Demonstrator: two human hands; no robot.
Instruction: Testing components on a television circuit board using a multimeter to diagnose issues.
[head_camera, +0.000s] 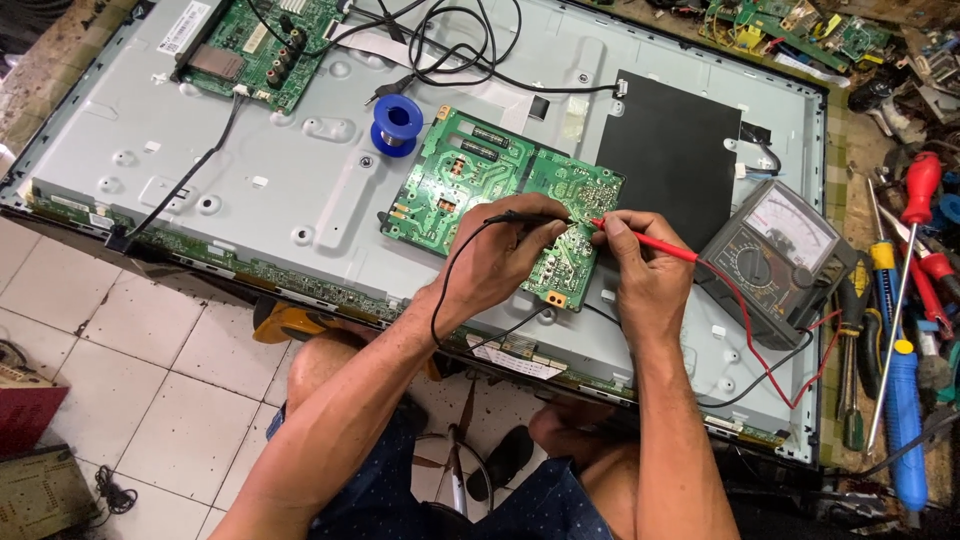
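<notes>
My left hand (500, 262) grips a black test probe (525, 217), its tip resting on a green circuit board (470, 180). A red test probe (650, 240) is pinched in my right hand (645, 275), and its tip touches the same board close to the black one. Both probe leads run to an analogue meter (775, 255) with a needle dial, lying to the right of my hands. The board lies solder side up on the grey metal back of a flat television panel (300, 170).
A blue solder spool (397, 122) sits on the panel beside the board. Another green board (265, 45) with black cables is at the upper left. A black sheet (670, 150) lies at the right. Screwdrivers (905, 300) and tools crowd the right edge. White floor tiles (130, 340) show below.
</notes>
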